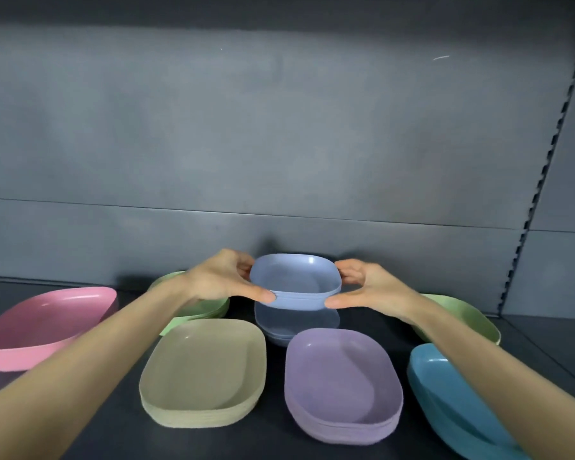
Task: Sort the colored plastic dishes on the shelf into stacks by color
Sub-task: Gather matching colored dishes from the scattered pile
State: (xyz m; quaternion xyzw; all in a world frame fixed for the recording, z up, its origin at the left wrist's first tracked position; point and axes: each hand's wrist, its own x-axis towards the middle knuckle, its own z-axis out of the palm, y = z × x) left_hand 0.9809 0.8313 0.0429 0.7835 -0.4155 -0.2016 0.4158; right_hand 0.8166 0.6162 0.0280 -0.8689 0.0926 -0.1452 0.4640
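Note:
Both hands hold a light blue dish [296, 280] in the air at the back middle of the dark shelf [273, 439]. My left hand [223, 277] grips its left rim, thumb in front. My right hand [365, 287] grips its right rim. Directly below it sits a stack of light blue dishes [296, 327]. In front stand a beige stack [203, 373] and a purple stack [342, 383]. A pink stack [44, 323] lies at the left and a teal stack [452, 403] at the right, partly hidden by my right forearm.
Green dishes [210, 307] sit behind my left wrist, mostly hidden. Another green dish [465, 317] lies behind my right forearm. The grey back panel [279, 144] rises close behind the dishes, with a slotted upright [538, 194] at the right.

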